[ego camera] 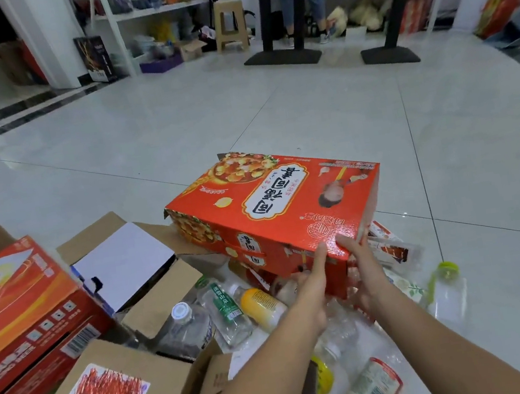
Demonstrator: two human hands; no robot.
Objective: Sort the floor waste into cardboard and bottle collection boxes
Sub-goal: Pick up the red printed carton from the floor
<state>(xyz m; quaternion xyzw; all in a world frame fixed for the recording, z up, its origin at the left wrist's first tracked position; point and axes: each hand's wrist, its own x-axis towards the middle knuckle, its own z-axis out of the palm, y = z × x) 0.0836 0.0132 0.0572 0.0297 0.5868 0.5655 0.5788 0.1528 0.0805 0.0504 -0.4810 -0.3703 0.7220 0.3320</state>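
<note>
Currently both hands on red carton [273, 208], which sits tilted above the bottle litter on the tiled floor [306, 106]. Right hand [362, 269] grasps the near corner, thumb on top. Left hand [311, 289] just beside it, thumb against the side face, fingers tucked beneath. Brown box [162, 297] with bottles [221, 312] lies left of it; loose green-capped bottle [447, 290] lies right

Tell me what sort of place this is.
Probably a stockroom or shop back room: white shelves crammed with packaged goods, a glossy tiled floor, and a plastic stool beside black stand bases.
</note>
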